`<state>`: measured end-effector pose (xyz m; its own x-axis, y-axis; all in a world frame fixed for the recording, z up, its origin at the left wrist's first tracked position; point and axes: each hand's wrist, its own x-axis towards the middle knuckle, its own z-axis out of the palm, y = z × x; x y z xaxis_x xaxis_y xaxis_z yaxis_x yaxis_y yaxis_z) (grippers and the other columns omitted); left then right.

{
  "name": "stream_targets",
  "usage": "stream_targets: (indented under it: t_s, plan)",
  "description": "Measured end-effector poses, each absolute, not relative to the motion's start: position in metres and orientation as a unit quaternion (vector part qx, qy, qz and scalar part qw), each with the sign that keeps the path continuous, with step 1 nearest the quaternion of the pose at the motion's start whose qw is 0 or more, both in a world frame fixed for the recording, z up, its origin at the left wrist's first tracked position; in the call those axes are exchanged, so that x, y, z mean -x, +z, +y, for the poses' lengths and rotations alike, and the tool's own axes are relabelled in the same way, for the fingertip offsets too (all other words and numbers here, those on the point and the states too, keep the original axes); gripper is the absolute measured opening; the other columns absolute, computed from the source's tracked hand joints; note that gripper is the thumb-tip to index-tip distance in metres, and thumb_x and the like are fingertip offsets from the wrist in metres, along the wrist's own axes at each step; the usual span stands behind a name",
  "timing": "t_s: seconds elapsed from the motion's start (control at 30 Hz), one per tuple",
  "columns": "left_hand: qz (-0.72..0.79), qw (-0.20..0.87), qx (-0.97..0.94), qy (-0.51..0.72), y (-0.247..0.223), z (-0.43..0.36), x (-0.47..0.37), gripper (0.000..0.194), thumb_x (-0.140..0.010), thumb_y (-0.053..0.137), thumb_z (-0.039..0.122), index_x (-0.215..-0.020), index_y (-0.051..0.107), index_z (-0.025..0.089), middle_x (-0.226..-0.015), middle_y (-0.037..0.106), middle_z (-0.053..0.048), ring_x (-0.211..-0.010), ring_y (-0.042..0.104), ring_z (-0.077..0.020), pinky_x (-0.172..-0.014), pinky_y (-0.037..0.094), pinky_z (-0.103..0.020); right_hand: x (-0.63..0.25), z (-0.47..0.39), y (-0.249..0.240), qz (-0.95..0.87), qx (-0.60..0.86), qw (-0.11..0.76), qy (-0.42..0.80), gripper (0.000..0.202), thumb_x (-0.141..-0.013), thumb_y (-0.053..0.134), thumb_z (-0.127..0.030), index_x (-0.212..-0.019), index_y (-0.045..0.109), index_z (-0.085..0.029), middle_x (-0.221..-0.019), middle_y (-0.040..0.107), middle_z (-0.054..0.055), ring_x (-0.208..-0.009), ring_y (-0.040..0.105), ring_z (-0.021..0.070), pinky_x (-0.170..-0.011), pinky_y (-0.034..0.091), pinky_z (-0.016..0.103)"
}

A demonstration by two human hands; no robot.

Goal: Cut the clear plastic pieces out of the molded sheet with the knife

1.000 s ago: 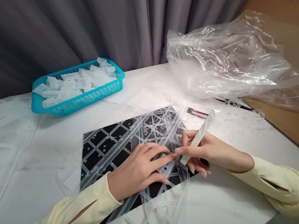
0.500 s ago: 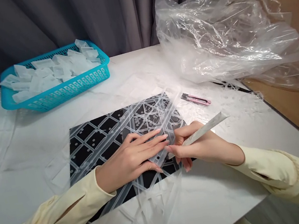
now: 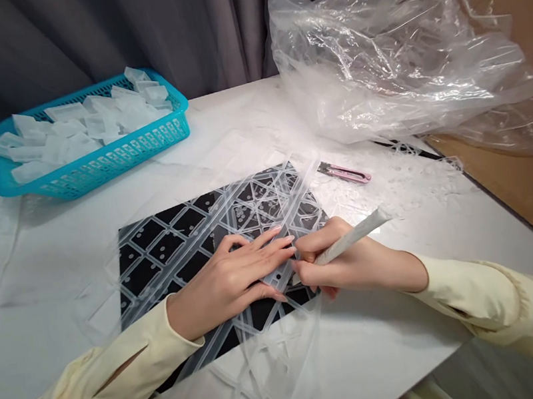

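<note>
My left hand (image 3: pixel 229 281) lies flat, fingers stretched out, on a translucent plastic sheet (image 3: pixel 294 196) with a lattice of strips and cut-outs. Beneath the sheet is a black cutting mat (image 3: pixel 189 222), and part of the plastic hangs over its near edge. Close to my left fingertips, my right hand (image 3: pixel 357 262) is closed round a slim pen-shaped tool with a white wrapped handle (image 3: pixel 357 233). The tool slants up to the right; its tip is hidden by my fingers.
A blue basket (image 3: pixel 122 153) of translucent plastic pieces (image 3: pixel 68 133) stands at the back left. Pink thread snips (image 3: pixel 346 172) lie beyond the right hand, beside small plastic scraps (image 3: pixel 406 184). A large clear bag (image 3: pixel 377 67) bulges over cardboard (image 3: pixel 507 188) at the right.
My right hand with the tool has shifted slightly left, closer to my left fingertips. My left hand stays flat on the sheet. The whole view has moved a little.
</note>
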<state>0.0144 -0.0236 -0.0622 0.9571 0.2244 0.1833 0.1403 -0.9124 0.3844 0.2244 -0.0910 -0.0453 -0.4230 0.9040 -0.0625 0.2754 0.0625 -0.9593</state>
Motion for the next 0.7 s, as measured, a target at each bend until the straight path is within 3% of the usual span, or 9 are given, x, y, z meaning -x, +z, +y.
stream_targets:
  t_s: [0.13,0.43,0.7]
  plan:
    - [0.093,0.182,-0.972,0.12,-0.0629,-0.0234,-0.0143,0.051,-0.088,0.053,0.032,-0.133,0.032,0.021,-0.129,0.052,-0.009,-0.13,0.033,-0.0229,-0.092,0.026,-0.034,-0.224,-0.0902,-0.0449,-0.686,0.434,0.305,0.498,0.025,-0.072,0.047,-0.006,-0.05,0.042,-0.017,-0.04,0.045,-0.006,-0.035,0.046,0.0054,-0.038,0.033,0.017]
    - [0.119,0.184,-0.972,0.085,-0.0609,-0.0237,-0.0147,0.045,-0.088,0.051,0.035,-0.129,0.037,0.02,-0.131,0.05,-0.009,-0.129,0.035,-0.0224,-0.092,0.026,-0.034,-0.2268,-0.0864,-0.0435,-0.59,0.472,0.345,0.556,0.028,-0.073,0.046,-0.007,-0.048,0.041,-0.018,-0.04,0.047,-0.005,-0.039,0.049,0.0078,-0.041,0.039,0.019]
    - [0.125,0.205,-0.968,0.078,-0.061,-0.0215,-0.0152,0.049,-0.087,0.051,0.04,-0.131,0.036,0.024,-0.128,0.053,-0.008,-0.128,0.036,-0.0243,-0.092,0.025,-0.034,-0.2236,-0.0876,-0.0461,-0.644,0.426,0.328,0.545,0.027,-0.075,0.05,-0.008,-0.05,0.043,-0.017,-0.042,0.046,-0.006,-0.037,0.046,0.0058,-0.04,0.036,0.018]
